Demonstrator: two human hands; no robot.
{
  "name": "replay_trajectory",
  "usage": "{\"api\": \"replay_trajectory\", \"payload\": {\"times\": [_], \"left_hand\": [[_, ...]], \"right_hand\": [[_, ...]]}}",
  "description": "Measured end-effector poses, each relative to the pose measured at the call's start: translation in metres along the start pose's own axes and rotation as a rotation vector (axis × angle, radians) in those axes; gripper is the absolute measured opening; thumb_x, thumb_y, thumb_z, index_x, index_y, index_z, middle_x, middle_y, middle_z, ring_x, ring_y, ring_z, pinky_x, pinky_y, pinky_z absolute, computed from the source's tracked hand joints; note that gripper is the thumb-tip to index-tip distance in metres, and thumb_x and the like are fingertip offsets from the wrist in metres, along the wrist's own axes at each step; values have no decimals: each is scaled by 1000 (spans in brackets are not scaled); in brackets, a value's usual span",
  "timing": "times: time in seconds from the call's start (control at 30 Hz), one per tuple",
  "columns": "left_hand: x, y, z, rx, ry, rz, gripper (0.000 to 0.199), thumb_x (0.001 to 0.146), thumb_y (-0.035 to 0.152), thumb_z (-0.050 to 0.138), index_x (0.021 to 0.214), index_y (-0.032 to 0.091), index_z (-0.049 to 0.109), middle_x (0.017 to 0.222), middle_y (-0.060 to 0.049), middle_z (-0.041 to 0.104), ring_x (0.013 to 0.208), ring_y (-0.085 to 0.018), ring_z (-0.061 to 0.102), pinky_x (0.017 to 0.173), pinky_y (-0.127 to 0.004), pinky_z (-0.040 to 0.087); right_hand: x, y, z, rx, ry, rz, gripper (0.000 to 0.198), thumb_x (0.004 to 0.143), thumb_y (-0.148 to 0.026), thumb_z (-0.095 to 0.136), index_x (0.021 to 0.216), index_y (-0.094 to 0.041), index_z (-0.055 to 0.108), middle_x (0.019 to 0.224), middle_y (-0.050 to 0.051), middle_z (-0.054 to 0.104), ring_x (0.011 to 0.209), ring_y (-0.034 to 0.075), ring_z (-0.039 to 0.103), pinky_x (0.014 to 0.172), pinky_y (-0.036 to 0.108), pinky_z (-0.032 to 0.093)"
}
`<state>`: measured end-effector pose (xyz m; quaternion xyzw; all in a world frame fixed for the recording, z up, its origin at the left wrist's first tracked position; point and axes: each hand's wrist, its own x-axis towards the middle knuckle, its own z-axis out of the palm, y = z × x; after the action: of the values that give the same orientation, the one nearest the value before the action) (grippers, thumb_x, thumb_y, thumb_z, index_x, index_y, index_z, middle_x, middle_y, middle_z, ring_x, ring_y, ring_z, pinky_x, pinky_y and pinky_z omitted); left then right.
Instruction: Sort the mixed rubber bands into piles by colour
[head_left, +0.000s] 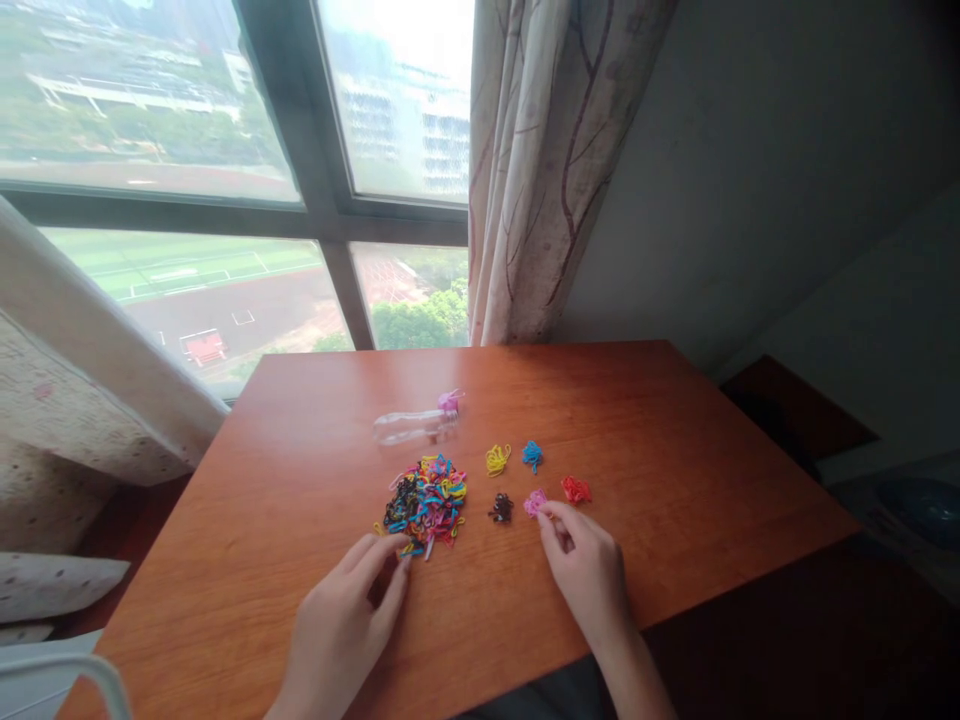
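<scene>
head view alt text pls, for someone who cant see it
Two bare hands sort small elastic bands on a wooden table: left hand at the mixed pile, right hand fingertips on the pink pile. A clear bottle lies behind.

A reddish-brown wooden surface (675, 450) stands against a large window (225, 150) with a dark frame, daylight pouring in over sports fields and buildings outside. A pale patterned curtain (547, 170) hangs at the window's right edge, beside a plain grey wall (787, 150) in shadow. The floor at right lies dark.
</scene>
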<state>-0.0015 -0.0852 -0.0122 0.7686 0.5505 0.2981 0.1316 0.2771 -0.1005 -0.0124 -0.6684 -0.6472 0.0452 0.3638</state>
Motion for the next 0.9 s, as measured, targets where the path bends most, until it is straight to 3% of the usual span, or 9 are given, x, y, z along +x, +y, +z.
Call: {"api": "replay_trajectory", "payload": {"times": [0.37, 0.57, 0.9], "left_hand": [[0, 2, -6, 36, 10, -24, 21, 93, 37, 49, 95, 27, 67, 81, 3, 69, 61, -11, 67, 54, -19, 50], [0, 1, -10, 86, -60, -26, 21, 92, 35, 48, 94, 28, 67, 89, 3, 72, 69, -13, 72, 58, -20, 53], [1, 2, -12, 142, -105, -24, 24, 92, 33, 44, 94, 29, 68, 88, 3, 72, 66, -13, 72, 55, -20, 52]], "right_hand": [[1, 16, -2, -69, 1, 24, 29, 101, -36, 47, 88, -21, 68, 71, 1, 69, 60, 15, 63, 61, 24, 39], [-1, 17, -1, -87, -5, 22, 29, 101, -36, 47, 88, -21, 69, 67, 1, 67, 57, 15, 62, 58, 24, 39], [-9, -12, 9, 45, -26, -40, 24, 98, -25, 47, 91, -21, 69, 75, 3, 71, 65, 16, 66, 61, 23, 45]]}}
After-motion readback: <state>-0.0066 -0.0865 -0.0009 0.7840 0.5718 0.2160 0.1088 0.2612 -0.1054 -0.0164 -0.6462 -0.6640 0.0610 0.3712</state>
